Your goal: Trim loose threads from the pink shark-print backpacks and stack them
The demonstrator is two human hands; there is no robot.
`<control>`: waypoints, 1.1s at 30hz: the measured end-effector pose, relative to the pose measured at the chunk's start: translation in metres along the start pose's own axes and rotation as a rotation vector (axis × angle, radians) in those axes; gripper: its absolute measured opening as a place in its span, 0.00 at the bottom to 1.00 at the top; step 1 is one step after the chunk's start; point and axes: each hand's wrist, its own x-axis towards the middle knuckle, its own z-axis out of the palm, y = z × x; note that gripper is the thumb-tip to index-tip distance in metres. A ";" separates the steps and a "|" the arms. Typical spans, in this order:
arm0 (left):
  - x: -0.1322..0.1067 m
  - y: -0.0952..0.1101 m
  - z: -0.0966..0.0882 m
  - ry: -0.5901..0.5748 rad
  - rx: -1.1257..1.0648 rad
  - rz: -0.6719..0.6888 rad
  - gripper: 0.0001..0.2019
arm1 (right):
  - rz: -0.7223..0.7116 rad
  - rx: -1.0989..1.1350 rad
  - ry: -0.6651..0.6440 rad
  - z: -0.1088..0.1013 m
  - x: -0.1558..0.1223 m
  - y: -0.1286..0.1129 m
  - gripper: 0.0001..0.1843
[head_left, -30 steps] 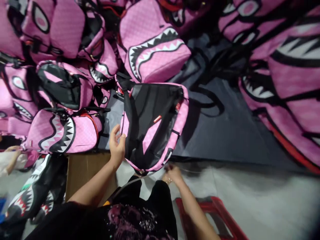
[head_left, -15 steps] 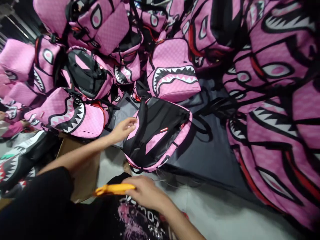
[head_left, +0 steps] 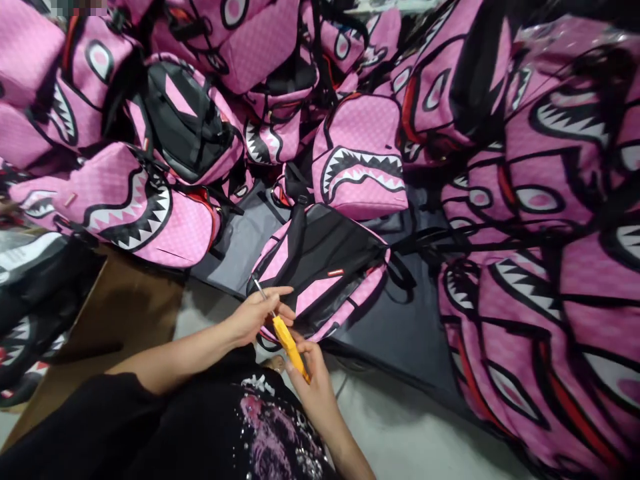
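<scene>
My right hand [head_left: 313,367] is wrapped around a yellow-handled tool [head_left: 287,343] with a thin metal tip; its exact kind is unclear. The tip points up and to the left, across the fingers of my left hand [head_left: 257,313]. My left hand is open, fingers stretched out, close beside the tool's front end. Whether it touches the metal I cannot tell. Just beyond both hands a pink and black backpack [head_left: 330,250] lies with its strap side up on a dark grey surface [head_left: 400,333]. A small red label shows on its back panel.
Behind it stands a pink backpack [head_left: 363,153] with a shark-mouth print. More pink backpacks are heaped at the left [head_left: 145,207], the back and the right [head_left: 530,320]. A cardboard box [head_left: 135,300] and black bags [head_left: 40,307] are at lower left. Pale floor [head_left: 400,427] shows below.
My left hand has moved off the backpack's left side, down to the tool. My right hand has raised and turned the yellow tool, its tip now up-left. The view has shifted slightly.
</scene>
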 end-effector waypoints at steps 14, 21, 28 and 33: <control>0.226 0.034 -0.056 0.475 0.488 0.239 0.09 | 0.223 -0.239 0.073 -0.132 0.136 -0.038 0.30; 0.260 0.014 -0.058 0.509 0.554 0.160 0.11 | 0.292 -0.239 -0.142 -0.171 0.184 -0.021 0.30; 0.256 0.006 -0.045 0.405 0.471 0.121 0.06 | 0.333 -0.173 -0.299 -0.193 0.200 -0.003 0.28; 0.253 0.001 -0.043 0.378 0.429 0.098 0.12 | 0.328 -0.176 -0.352 -0.200 0.206 -0.001 0.29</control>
